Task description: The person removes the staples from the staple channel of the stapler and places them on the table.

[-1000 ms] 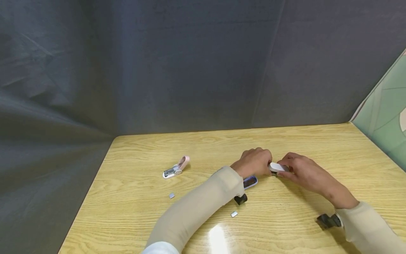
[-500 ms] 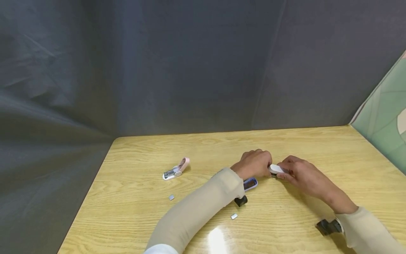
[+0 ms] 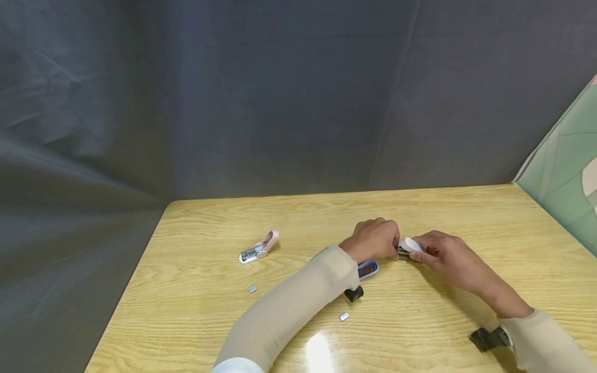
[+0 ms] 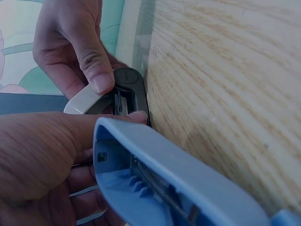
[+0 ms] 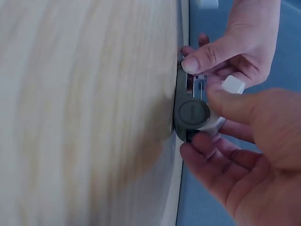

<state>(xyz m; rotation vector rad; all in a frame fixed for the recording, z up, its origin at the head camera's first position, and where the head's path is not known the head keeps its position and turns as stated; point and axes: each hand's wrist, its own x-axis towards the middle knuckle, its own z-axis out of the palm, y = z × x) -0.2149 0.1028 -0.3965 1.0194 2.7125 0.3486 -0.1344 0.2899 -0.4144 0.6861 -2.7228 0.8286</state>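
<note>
A small stapler (image 3: pixel 410 244) with a white top and dark grey base is held between both hands on the wooden table. Its white top is raised from the base, and the metal staple channel (image 5: pixel 199 87) shows between them. My left hand (image 3: pixel 374 239) pinches the front end of the base, thumb on its edge. At the round hinge (image 5: pixel 192 113), my right hand (image 3: pixel 448 257) grips the stapler, its thumb against the raised white top (image 4: pixel 83 100). A blue stapler (image 3: pixel 368 269), opened up, lies beside my left wrist and is partly hidden by the sleeve.
Farther left lies a pink and white stapler (image 3: pixel 259 248) with its top swung up. Two small silvery blocks, one (image 3: pixel 252 288) at left and another (image 3: pixel 344 316) near the left forearm, lie on the table (image 3: pixel 196 311). A dark curtain (image 3: pixel 289 103) stands behind it.
The stapler's white top has tipped up from the base, widening the gap at its front. My right hand has shifted slightly toward me, while the left stays in place.
</note>
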